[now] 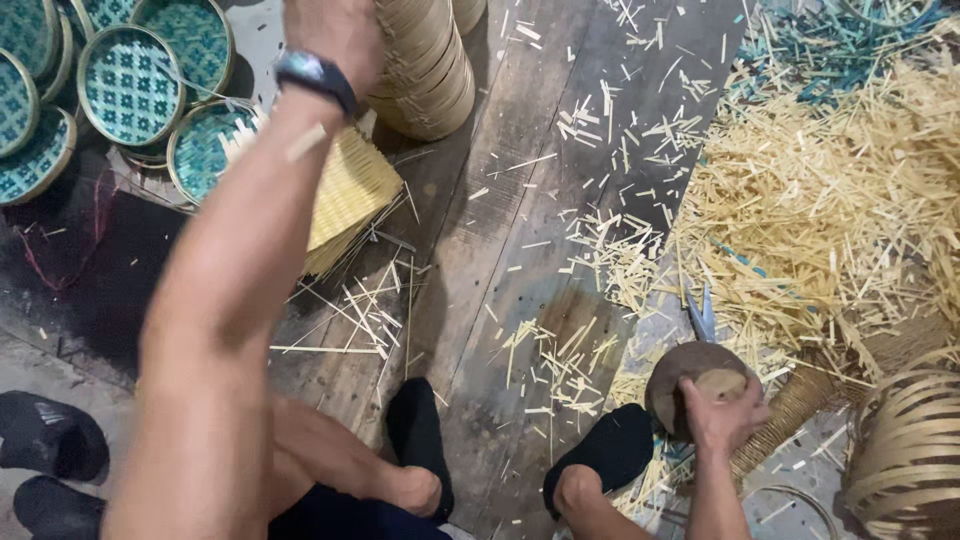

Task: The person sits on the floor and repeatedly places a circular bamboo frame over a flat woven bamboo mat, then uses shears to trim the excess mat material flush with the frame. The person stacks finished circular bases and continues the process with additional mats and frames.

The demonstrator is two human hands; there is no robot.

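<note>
Right hand (722,412) fingers curled tight round brown disc (697,385); left hand (335,25) fingers cropped, state unclear

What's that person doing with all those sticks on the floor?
A person sits over a wooden floor strewn with thin bamboo strips. The left hand reaches up to a stack of round woven rings, above a pale woven mat. The right hand grips a round brown wooden block next to scissors. Green patterned woven trays lie at the left, and a big heap of strips at the right.
</note>
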